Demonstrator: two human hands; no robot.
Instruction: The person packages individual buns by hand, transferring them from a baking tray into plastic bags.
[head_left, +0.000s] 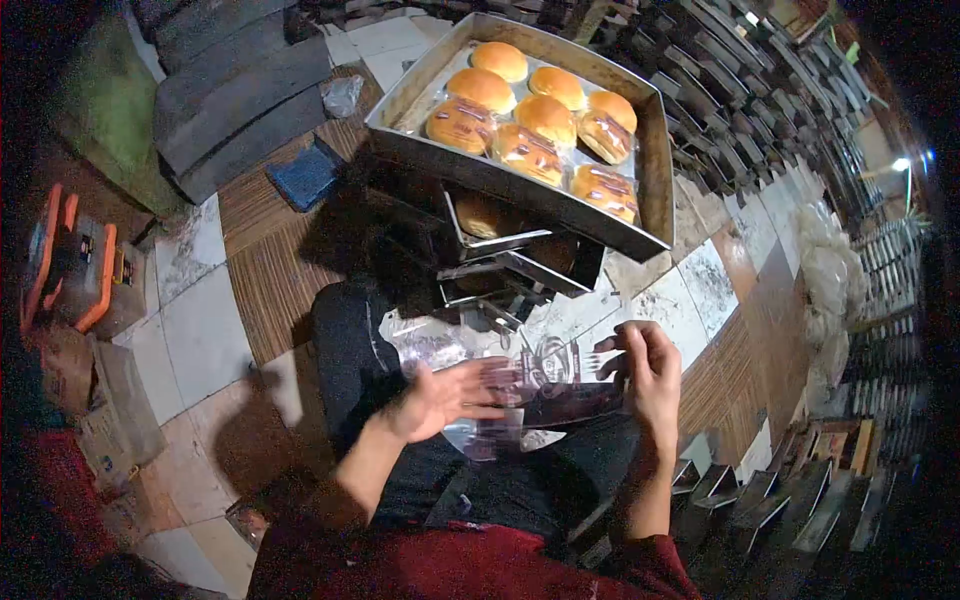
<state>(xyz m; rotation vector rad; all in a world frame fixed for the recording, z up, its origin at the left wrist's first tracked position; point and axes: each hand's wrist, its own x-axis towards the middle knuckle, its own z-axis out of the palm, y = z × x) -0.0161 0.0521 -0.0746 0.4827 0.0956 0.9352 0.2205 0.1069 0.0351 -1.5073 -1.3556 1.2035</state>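
Observation:
Printed clear plastic bags lie across my lap. My left hand is open over their left side, palm turned inward and fingers stretched to the right, slightly blurred. At the right edge of the bags is my right hand, its fingers loosely bent and apart, nothing showing between them. Beyond my hands, a deep metal tray holds several round golden buns. The nearer ones, such as the front-right bun, are wrapped in clear film with brown print; those farther back look bare.
Beneath the tray stand stacked metal tins. A blue mat-like piece lies on the tiled floor. Orange-handled crates stand at left. Rows of dark metal pans fill the back right, with more pans at lower right.

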